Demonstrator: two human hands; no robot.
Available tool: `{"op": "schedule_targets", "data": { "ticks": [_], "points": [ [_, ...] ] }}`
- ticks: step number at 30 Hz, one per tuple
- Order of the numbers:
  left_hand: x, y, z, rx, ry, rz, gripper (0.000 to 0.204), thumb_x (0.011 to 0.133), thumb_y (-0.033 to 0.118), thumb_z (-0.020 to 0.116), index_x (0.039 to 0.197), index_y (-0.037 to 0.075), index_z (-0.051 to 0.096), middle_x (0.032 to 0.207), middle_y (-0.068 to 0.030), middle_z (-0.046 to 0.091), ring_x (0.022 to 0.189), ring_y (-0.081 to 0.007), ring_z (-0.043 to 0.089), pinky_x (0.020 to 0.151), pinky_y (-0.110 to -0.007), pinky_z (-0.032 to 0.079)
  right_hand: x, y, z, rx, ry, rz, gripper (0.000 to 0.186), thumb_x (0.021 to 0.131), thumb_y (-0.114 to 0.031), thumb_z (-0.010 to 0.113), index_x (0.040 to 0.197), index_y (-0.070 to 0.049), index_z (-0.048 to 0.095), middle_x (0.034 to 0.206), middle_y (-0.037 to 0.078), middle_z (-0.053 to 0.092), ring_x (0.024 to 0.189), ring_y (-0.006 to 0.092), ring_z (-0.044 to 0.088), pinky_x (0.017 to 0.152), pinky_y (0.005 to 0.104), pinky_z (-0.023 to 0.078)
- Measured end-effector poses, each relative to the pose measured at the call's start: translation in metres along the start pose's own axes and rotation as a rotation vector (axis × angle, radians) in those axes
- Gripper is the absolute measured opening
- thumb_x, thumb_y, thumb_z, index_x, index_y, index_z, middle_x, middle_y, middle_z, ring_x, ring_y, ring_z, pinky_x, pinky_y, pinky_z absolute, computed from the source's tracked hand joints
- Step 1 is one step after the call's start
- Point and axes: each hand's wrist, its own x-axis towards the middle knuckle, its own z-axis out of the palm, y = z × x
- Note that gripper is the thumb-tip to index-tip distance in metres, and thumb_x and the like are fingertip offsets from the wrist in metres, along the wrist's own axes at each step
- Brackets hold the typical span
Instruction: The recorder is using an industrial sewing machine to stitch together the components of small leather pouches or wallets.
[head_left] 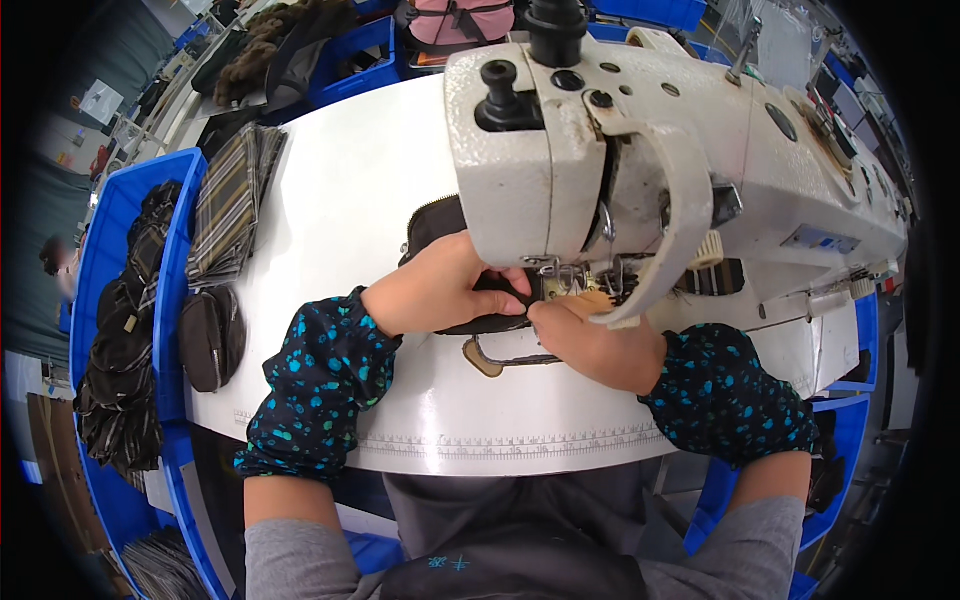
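A dark fabric pouch piece with a zipper along its edge (435, 222) lies on the white table under the head of a white sewing machine (510, 160). My left hand (440, 288) pinches the edge of this piece just left of the presser foot (562, 278). Close beside it, my right hand (600, 342) is closed on the same edge, its fingertips nearly meeting the left ones. A dark strip with a tan end (482, 358) sticks out toward me below the hands. The machine head and my fingers hide part of the fabric.
A blue bin of dark pouches (172, 360) stands at the left edge. Between it and the machine lie a stack of striped fabric pieces (235, 200) and a dark rounded pouch (211, 340). More blue bins (850, 440) sit at the right. A printed ruler (520, 445) runs along the table's front edge.
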Motion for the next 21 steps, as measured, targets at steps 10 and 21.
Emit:
{"op": "schedule_targets", "data": {
  "ticks": [10, 21],
  "points": [
    [-0.010, 0.008, 0.014, 0.174, 0.108, -0.098, 0.020, 0.074, 0.010, 0.083, 0.090, 0.008, 0.072, 0.088, -0.0106, 0.066, 0.070, -0.0261, 0.061, 0.063, -0.034, 0.051, -0.006, -0.039, -0.025, -0.356, -0.252, -0.117, 0.033, 0.080, -0.007, 0.065, 0.108, 0.011, 0.068, 0.065, 0.001, 0.054, 0.051, 0.0128, 0.055, 0.041, 0.0299, 0.040],
    [-0.011, 0.010, 0.014, 0.041, 0.153, -0.159, 0.023, 0.077, -0.002, 0.081, 0.098, 0.001, 0.071, 0.091, -0.0054, 0.073, 0.084, -0.0156, 0.069, 0.076, -0.029, 0.055, -0.006, -0.037, -0.022, -0.327, -0.135, -0.031, 0.033, 0.081, -0.012, 0.066, 0.110, 0.004, 0.071, 0.062, -0.002, 0.052, 0.050, 0.0119, 0.055, 0.042, 0.0290, 0.039]
  ]
}}
